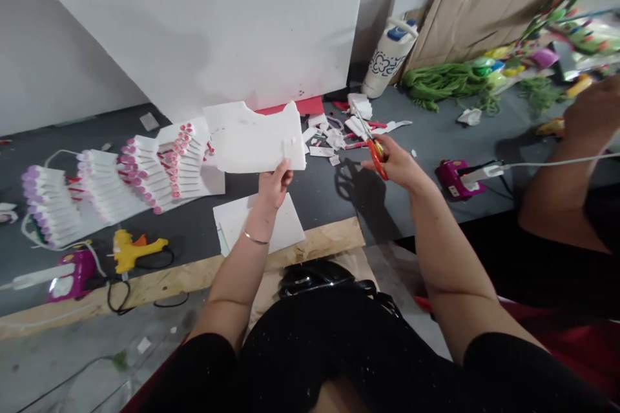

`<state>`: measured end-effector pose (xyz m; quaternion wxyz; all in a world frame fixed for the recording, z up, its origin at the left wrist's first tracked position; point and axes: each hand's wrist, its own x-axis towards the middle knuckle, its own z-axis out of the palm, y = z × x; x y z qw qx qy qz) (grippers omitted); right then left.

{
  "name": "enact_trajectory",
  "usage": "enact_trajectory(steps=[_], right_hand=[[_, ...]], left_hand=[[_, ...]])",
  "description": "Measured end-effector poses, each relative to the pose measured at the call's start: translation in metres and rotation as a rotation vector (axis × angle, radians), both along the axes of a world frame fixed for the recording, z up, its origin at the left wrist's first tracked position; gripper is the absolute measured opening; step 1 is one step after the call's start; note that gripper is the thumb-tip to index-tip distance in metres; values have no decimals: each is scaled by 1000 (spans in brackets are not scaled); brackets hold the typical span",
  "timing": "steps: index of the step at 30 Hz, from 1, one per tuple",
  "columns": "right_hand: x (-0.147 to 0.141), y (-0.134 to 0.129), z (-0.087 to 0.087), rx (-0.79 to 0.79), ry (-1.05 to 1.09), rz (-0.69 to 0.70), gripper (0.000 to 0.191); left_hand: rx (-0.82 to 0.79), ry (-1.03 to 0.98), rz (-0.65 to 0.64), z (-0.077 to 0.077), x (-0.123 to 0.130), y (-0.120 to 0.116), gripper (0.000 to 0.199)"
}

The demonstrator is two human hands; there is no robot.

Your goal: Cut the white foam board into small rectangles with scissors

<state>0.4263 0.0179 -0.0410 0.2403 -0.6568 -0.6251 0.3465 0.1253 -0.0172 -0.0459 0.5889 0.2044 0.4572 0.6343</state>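
Observation:
My left hand [276,186] pinches the lower edge of a white sheet [252,141] between thumb and fingers. The sheet looks stiff, and its top edge has a curved notch cut out. In my right hand [397,161] is a pair of scissors [376,160] with red-orange handles, its blades pointing up and left over a heap of white scraps [334,135]. The scissors are apart from the sheet. Below my left hand, more white sheets [285,222] lie at the table's front edge, partly covered by my forearm.
Rows of white sticks with pink and purple tips [145,171] lie at left, near a yellow glue gun [133,250] and a purple power socket [72,276]. A tumbler [387,61] and green yarn [436,85] stand behind. At right are another purple socket [458,179] and another person's arm [557,174].

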Motion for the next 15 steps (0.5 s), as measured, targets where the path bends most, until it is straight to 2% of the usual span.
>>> enact_trajectory(steps=[3, 6, 11, 15], right_hand=[[-4, -21, 5, -115, 396, 138, 77], [-17, -38, 11, -200, 567, 281, 77], [-36, -46, 17, -265, 648, 424, 77], [-43, -41, 19, -242, 559, 532, 73]], left_hand=[[8, 42, -21, 4, -6, 0, 35], [37, 94, -45, 12, -12, 1, 35], [67, 217, -119, 25, -30, 2, 41], [36, 267, -201, 27, -42, 4, 42]])
